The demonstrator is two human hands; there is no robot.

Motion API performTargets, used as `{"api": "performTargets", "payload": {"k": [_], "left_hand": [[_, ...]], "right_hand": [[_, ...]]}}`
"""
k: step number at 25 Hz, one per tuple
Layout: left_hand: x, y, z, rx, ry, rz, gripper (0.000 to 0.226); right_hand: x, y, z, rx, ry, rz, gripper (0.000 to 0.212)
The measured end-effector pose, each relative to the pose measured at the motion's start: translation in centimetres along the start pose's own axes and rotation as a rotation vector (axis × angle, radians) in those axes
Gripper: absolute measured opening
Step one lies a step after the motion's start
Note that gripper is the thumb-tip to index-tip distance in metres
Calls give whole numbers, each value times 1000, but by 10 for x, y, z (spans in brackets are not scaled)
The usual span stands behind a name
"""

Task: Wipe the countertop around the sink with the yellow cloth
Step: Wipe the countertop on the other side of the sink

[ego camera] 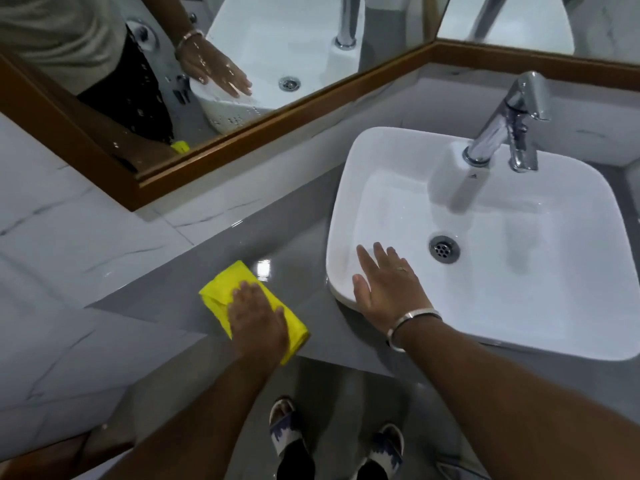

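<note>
Left hand (258, 320): your palm presses flat on the yellow cloth (221, 289), on the grey surface (304, 271).
Right hand (388, 285): fingers spread open, resting on the sink (519, 306) rim, holding nothing.

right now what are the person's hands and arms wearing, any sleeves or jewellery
Both forearms are bare, with no sleeves in view. The right hand has a thin ring on one finger and a plain silver metal bangle around the wrist. The left hand shows no ring, watch or bracelet, and neither hand wears a glove.
</note>
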State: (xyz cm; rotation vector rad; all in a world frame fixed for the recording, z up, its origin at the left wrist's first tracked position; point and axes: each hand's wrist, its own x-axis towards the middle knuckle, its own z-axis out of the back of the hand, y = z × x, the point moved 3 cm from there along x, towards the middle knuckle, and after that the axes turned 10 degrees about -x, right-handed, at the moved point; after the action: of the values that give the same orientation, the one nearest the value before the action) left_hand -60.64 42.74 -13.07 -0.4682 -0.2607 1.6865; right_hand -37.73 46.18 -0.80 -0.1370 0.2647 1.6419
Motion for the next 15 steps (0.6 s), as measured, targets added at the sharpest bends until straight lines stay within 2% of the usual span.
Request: {"api": "performTargets", "payload": {"k": [3, 4, 6, 7, 8, 9, 12, 13, 14, 15], "left_hand": [[11, -16, -19, 143, 137, -497, 68], [35, -20, -14, 138, 149, -480, 68], [79, -20, 4, -14, -39, -14, 69], [83, -24, 8, -59, -10, 157, 71], [80, -34, 7, -76, 14, 179, 72], [68, -45, 1, -79, 113, 85, 72], [75, -42, -16, 120, 233, -580, 70], [99, -42, -14, 107, 251, -597, 72], [129, -42, -3, 50, 95, -425, 75], [145, -41, 5, -21, 29, -131, 76]], "right_hand": [[1, 0, 1, -7, 23, -5, 73], [1, 0, 1, -12, 24, -3, 73], [0, 0, 1, -25, 34, 0, 71], [0, 0, 1, -28, 34, 0, 71], [0, 1, 1, -28, 36, 5, 71], [1, 1, 2, -27, 39, 13, 71], [3, 2, 1, -34, 26, 23, 72], [2, 2, 2, -36, 23, 25, 72], [2, 2, 2, -36, 24, 28, 72], [1, 2, 1, -40, 25, 28, 71]]}}
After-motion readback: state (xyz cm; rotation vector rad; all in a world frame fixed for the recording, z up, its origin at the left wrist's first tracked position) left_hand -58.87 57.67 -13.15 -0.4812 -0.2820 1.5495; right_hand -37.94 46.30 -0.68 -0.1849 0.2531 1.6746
